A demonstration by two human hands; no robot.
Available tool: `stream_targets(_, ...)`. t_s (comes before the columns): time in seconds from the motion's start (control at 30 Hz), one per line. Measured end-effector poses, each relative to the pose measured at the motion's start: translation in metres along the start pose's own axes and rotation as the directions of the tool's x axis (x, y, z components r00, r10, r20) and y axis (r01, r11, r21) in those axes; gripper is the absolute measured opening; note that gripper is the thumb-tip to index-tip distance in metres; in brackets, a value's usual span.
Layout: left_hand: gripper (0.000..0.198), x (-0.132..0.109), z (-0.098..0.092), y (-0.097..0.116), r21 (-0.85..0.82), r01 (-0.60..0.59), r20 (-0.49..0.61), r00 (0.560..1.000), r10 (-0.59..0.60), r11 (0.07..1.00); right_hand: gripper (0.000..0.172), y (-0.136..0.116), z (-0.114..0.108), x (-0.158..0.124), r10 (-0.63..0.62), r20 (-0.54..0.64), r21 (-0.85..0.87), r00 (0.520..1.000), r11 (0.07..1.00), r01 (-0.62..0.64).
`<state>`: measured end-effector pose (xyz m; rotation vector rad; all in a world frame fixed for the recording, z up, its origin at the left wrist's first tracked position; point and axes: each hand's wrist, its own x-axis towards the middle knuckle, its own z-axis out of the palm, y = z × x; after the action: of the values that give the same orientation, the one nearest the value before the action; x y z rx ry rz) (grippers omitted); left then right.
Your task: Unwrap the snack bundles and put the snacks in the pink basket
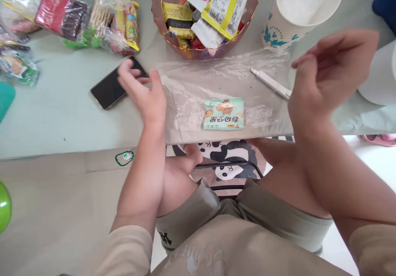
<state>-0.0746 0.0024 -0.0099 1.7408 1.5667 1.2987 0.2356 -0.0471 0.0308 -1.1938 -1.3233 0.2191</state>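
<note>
A small mint-green snack packet lies flat near the table's front edge, on a crumpled clear plastic sheet. My left hand hovers beside a black smartphone, partly covering it from view; its fingers are apart and hold nothing. Over on the right, my right hand is raised with its fingers loosely curved and slightly blurred, and I see nothing in it. A white pen-like utility knife lies on the plastic, its near end reaching behind my right hand. Neither hand touches the packet.
A pinkish ribbed bowl full of snack packets stands at the back. Right of it is a paper cup with white tissue inside. Several bagged snacks line the back left. A white round object sits at the right edge.
</note>
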Motion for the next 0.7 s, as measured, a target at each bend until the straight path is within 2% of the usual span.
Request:
stream_targets(0.03, 0.043, -0.006, -0.003, 0.009, 0.114, -0.074, -0.222, 0.970, 0.098, 0.991, 0.009, -0.005, -0.004, -0.005, -0.072, 0.122, -0.054, 0.990, 0.995, 0.079)
stream_targets(0.07, 0.042, -0.013, -0.005, 0.018, 0.182, -0.141, -0.304, 0.933, 0.192, 0.973, 0.007, -0.010, -0.007, -0.010, -0.102, 0.314, -0.109, 0.944, 0.984, 0.143)
stream_targets(0.1, 0.041, -0.021, -0.004, 0.027, 0.188, -0.215, -0.286, 0.921, 0.263, 0.958, 0.010, -0.013, -0.009, -0.016, -0.087, 0.496, -0.163, 0.864, 0.968, 0.191)
stream_targets(0.13, 0.040, -0.028, -0.003, 0.033, 0.165, -0.266, -0.124, 0.950, 0.287, 0.950, 0.018, -0.015, -0.011, -0.020, -0.041, 0.642, -0.212, 0.765, 0.950, 0.228)
stream_targets(0.17, 0.037, -0.034, 0.000, 0.039, 0.151, -0.302, 0.098, 0.952, 0.290, 0.941, 0.028, -0.015, -0.012, -0.024, 0.021, 0.739, -0.256, 0.673, 0.933, 0.253)
stream_targets(0.2, 0.037, -0.039, 0.004, 0.042, 0.157, -0.319, 0.253, 0.928, 0.274, 0.935, 0.037, -0.014, -0.012, -0.027, 0.079, 0.784, -0.300, 0.616, 0.917, 0.264)
stream_targets(0.27, 0.046, -0.045, 0.010, 0.045, 0.192, -0.296, 0.465, 0.867, 0.179, 0.936, 0.045, -0.009, -0.014, -0.029, 0.163, 0.811, -0.363, 0.562, 0.894, 0.264)
stream_targets(0.37, 0.056, -0.043, 0.012, 0.046, 0.248, -0.227, 0.587, 0.808, 0.040, 0.942, 0.029, -0.005, -0.018, -0.027, 0.202, 0.833, -0.367, 0.515, 0.899, 0.240)
stream_targets(0.43, 0.044, -0.041, 0.008, 0.047, 0.247, -0.206, 0.628, 0.778, 0.005, 0.947, 0.018, -0.008, -0.021, -0.026, 0.180, 0.837, -0.336, 0.517, 0.914, 0.226)
stream_targets(0.47, 0.035, -0.040, 0.006, 0.047, 0.238, -0.204, 0.630, 0.776, 0.009, 0.950, 0.016, -0.010, -0.022, -0.025, 0.169, 0.827, -0.329, 0.537, 0.919, 0.218)
stream_targets(0.57, 0.019, -0.040, -0.003, 0.049, 0.187, -0.225, 0.568, 0.819, 0.082, 0.956, 0.016, -0.018, -0.025, -0.026, 0.153, 0.757, -0.348, 0.635, 0.917, 0.194)
stream_targets(0.7, 0.026, -0.043, -0.017, 0.055, 0.084, -0.184, 0.470, 0.874, 0.123, 0.979, 0.014, -0.019, -0.027, -0.027, 0.082, 0.670, -0.324, 0.738, 0.927, 0.191)
